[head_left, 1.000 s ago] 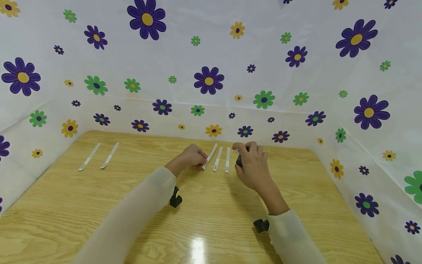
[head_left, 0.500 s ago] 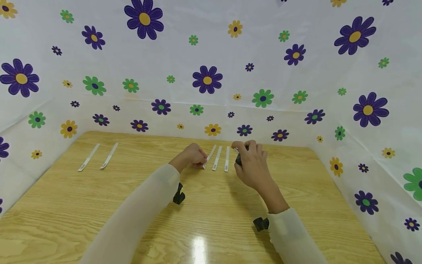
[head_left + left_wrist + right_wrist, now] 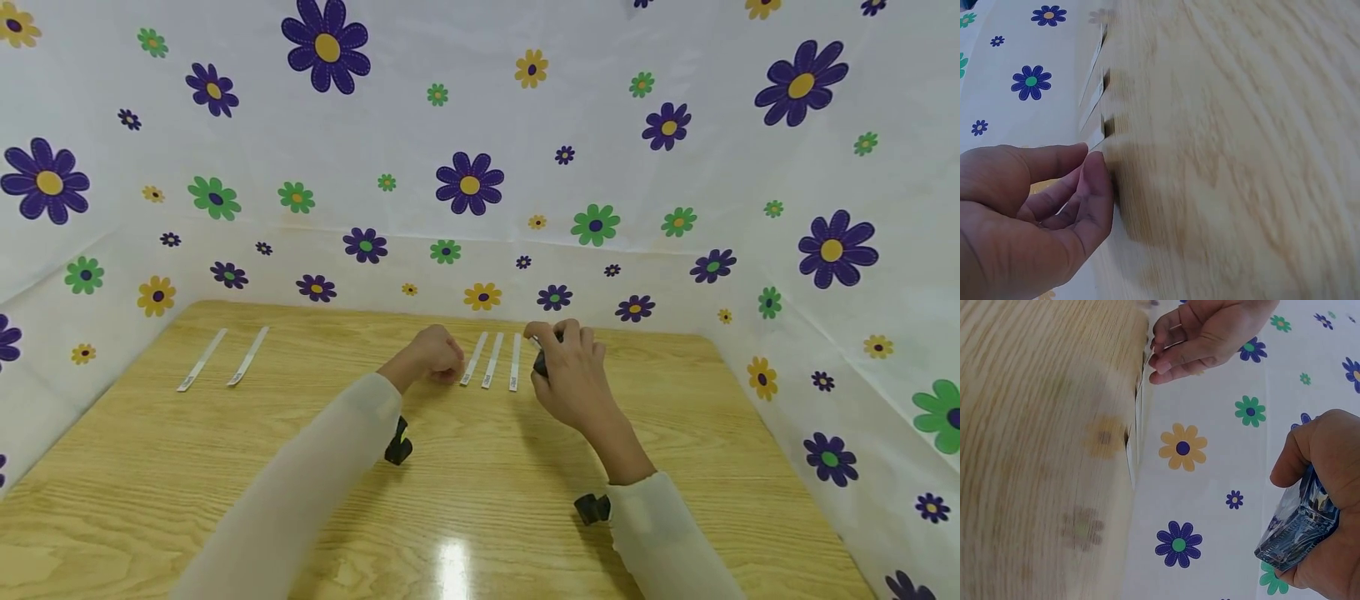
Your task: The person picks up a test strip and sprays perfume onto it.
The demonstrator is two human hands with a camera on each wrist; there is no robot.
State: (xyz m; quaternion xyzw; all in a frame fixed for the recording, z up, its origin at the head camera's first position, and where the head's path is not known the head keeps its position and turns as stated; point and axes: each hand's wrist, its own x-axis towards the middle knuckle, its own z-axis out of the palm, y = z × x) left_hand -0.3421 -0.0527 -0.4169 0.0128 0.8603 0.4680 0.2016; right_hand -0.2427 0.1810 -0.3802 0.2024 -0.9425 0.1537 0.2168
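My right hand (image 3: 573, 375) grips a dark perfume bottle (image 3: 1304, 522) of clear, faceted bluish glass, the index finger bent over its top. Much of the bottle is hidden by the palm and fingers. To its left, three white paper test strips lie side by side: a right one (image 3: 515, 362), a middle one (image 3: 492, 360) and a left one (image 3: 474, 358). Small dark print marks their near ends. Beside the left strip is my left hand (image 3: 437, 354), fingers loosely curled. In the left wrist view, its thumb tip and index fingertip are close together near that strip.
Two more strips lie at the far left of the table, an outer one (image 3: 202, 360) and an inner one (image 3: 249, 357). A flower-printed white sheet (image 3: 405, 108) stands behind the wooden table (image 3: 480, 467) and along both sides.
My left hand has let go of the left strip and drawn slightly left. That strip now lies in line with the other two. My right hand stays in place with the bottle.
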